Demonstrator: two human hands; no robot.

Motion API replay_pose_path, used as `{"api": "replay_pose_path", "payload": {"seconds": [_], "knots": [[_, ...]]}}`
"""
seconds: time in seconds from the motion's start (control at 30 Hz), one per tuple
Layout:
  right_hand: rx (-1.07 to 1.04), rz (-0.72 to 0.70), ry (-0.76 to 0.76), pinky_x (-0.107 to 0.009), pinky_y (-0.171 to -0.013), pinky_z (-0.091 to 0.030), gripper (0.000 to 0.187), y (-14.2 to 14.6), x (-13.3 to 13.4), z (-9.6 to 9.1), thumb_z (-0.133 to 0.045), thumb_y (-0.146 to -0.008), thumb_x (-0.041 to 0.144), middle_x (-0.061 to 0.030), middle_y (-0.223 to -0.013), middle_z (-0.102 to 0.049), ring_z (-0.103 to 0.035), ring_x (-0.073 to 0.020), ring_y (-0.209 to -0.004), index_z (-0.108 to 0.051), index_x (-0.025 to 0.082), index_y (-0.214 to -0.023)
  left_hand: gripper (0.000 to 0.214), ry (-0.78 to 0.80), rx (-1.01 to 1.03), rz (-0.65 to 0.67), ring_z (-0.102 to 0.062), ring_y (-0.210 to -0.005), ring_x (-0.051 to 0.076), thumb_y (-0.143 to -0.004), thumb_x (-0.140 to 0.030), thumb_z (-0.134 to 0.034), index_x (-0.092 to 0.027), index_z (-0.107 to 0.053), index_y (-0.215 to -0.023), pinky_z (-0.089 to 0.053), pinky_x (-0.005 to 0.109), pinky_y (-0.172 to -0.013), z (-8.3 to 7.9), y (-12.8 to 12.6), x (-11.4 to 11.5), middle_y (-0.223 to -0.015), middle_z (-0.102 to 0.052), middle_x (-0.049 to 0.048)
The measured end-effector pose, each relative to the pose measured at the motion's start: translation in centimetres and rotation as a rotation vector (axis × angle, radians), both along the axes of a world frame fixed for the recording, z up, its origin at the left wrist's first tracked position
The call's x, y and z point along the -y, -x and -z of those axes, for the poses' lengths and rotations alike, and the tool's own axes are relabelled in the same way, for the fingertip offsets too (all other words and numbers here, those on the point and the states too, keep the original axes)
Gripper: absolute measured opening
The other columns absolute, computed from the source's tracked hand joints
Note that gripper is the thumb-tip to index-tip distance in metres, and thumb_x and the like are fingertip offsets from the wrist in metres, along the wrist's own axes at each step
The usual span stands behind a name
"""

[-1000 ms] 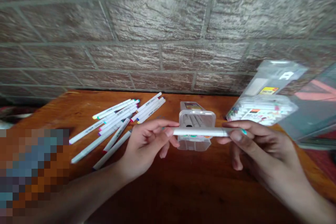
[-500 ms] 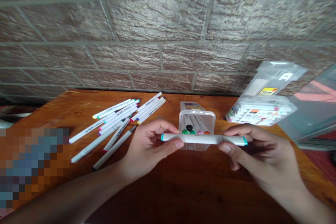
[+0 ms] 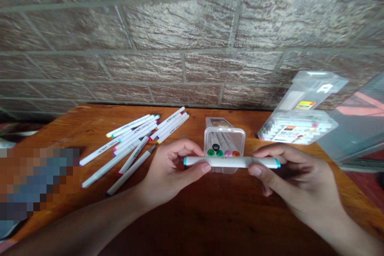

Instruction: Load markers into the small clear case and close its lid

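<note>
A white marker [image 3: 229,162] with turquoise ends lies level between my two hands. My left hand [image 3: 177,168] pinches it near its left end with thumb and fingers. On the other side, my right hand [image 3: 295,176] grips it near its right end. Just behind the marker is a small clear plastic case [image 3: 243,140], lying with its open end toward me. Inside it are several markers with green, black, pink and orange ends, among them a black-capped marker [image 3: 215,147] marked 120. The held marker hides the lower part of the case.
Loose white markers [image 3: 135,132] with coloured ends are spread on the wooden table [image 3: 192,216] at the left. A second clear case [image 3: 300,128], filled with markers, stands at the right with an upright clear cover [image 3: 300,88] behind it. A brick wall [image 3: 204,64] borders the table's back.
The marker and both hands have shifted very slightly, with the same grip kept. The view has moved a little, and the marker ends in the case show more clearly.
</note>
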State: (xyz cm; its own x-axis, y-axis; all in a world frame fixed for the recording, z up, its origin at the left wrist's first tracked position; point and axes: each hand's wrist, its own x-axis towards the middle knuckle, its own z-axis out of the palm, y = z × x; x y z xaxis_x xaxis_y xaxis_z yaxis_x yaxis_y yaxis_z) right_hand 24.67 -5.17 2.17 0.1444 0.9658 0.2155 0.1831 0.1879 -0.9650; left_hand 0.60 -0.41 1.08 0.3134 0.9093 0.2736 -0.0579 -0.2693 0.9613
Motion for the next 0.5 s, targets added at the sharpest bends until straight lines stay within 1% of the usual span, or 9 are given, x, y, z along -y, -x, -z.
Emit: {"api": "replay_pose_path", "payload": {"seconds": [0.2, 0.33, 0.5], "knots": [[0.011, -0.009, 0.011, -0.018, -0.038, -0.048, 0.024, -0.22, -0.1, -0.06, -0.088, -0.081, 0.041, 0.0021, -0.063, -0.07, -0.058, -0.0087, -0.039, -0.076, 0.022, -0.09, 0.01, 0.051, 0.029, 0.017, -0.054, -0.048, 0.006, -0.084, -0.015, -0.079, -0.014, -0.072, -0.091, -0.042, 0.015, -0.044, 0.22, 0.1, 0.0, -0.066, -0.071, -0.0009], [0.026, -0.018, -0.002, -0.019, -0.038, -0.048, 0.024, -0.31, -0.18, -0.14, -0.086, -0.084, 0.041, 0.0016, -0.062, -0.071, -0.058, -0.0098, -0.038, -0.074, 0.021, -0.09, 0.013, 0.128, 0.034, 0.025, -0.053, -0.047, 0.006, -0.086, -0.021, -0.079, -0.014, -0.072, -0.095, -0.043, 0.014, -0.043, 0.37, 0.24, 0.01, -0.067, -0.071, 0.0], [0.015, -0.033, 0.0, -0.021, -0.038, -0.048, 0.023, -0.33, -0.2, -0.18, -0.084, -0.086, 0.041, -0.0013, -0.066, -0.074, -0.058, -0.0108, -0.038, -0.074, 0.021, -0.092, 0.017, 0.148, 0.024, 0.023, -0.054, -0.046, 0.007, -0.087, -0.024, -0.08, -0.014, -0.072, -0.097, -0.043, 0.015, -0.044, 0.31, 0.32, 0.07, -0.068, -0.071, 0.0013]]}}
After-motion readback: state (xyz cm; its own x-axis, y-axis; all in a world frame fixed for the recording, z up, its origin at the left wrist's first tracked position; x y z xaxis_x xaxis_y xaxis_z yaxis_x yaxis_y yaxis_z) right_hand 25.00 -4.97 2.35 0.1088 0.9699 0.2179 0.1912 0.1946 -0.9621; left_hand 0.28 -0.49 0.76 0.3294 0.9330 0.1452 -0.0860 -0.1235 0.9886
